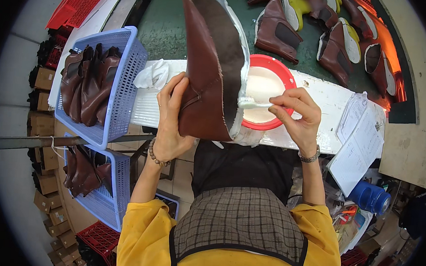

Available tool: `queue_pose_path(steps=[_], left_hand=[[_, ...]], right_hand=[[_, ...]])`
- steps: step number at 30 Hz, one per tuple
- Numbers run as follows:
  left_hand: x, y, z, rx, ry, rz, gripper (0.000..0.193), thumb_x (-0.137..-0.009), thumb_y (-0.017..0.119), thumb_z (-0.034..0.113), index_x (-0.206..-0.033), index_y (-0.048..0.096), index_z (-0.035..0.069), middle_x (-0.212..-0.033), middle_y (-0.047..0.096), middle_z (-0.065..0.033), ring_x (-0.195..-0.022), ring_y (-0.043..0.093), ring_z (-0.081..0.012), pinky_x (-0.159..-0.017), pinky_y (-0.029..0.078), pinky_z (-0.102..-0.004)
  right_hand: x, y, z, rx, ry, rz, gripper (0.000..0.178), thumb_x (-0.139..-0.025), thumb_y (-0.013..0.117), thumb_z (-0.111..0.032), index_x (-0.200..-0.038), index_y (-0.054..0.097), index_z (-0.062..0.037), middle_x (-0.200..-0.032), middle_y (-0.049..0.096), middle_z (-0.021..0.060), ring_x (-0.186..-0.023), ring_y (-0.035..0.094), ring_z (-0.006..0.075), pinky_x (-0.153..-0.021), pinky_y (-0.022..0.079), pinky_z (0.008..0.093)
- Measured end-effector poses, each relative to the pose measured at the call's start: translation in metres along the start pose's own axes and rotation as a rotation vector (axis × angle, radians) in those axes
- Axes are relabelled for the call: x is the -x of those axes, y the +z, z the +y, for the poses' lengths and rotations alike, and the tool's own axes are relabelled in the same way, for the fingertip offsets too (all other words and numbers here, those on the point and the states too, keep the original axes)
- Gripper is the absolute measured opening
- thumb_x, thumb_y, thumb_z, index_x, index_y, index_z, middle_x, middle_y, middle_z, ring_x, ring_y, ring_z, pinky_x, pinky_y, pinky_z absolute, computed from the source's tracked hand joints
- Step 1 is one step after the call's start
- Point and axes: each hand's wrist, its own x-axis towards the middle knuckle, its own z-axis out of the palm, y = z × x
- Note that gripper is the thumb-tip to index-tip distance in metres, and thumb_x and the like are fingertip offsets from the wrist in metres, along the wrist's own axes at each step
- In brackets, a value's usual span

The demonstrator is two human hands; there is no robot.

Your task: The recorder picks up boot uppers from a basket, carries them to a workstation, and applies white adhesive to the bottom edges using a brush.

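Note:
My left hand (171, 118) grips a brown leather boot upper (200, 64) by its lower left side, thumb hidden behind it. The upper stands tall over the worktop, its dark inner face and white-coated edge turned right. In my right hand (299, 114) a small white brush (256, 105) is pinched between thumb and fingers. Its bristle end touches the upper's right edge, low down. Just behind the brush sits a red bowl (289, 79) of white, glue-like liquid (267, 87), partly covered by the upper.
A blue basket (128, 79) of brown uppers stands left, with another blue basket (117, 181) below. A crumpled white cloth (152, 74) lies beside the upper basket. Several boots with pale soles rest on the green conveyor belt (164, 18). Papers (359, 142) hang over the right edge.

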Motion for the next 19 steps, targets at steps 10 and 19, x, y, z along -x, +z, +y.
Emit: queue_pose_path(steps=[10,19], left_hand=[[-0.01,0.008,-0.016,-0.109,0.01,0.145,0.083,-0.064,0.061,-0.011,-0.145,0.047,0.002,-0.147,0.041,-0.0235,-0.135,0.04,-0.0429,-0.115,0.03,-0.048],[0.043,0.009,-0.093,0.802,-0.647,0.186,0.089,-0.08,0.073,-0.003,-0.158,0.032,0.01,-0.15,0.046,-0.0166,-0.135,0.049,-0.0193,-0.112,0.038,-0.0322]], right_hand=[[0.008,-0.001,-0.009,0.044,0.086,-0.126,0.013,-0.078,0.08,-0.002,-0.091,0.077,-0.0033,-0.081,0.067,0.008,-0.067,0.064,0.0158,-0.058,0.049,0.0265],[0.027,-0.042,0.124,0.313,0.092,0.307,0.028,-0.09,0.07,-0.005,-0.066,0.058,0.0027,-0.061,0.051,0.0053,-0.056,0.043,0.0117,-0.053,0.032,0.0292]])
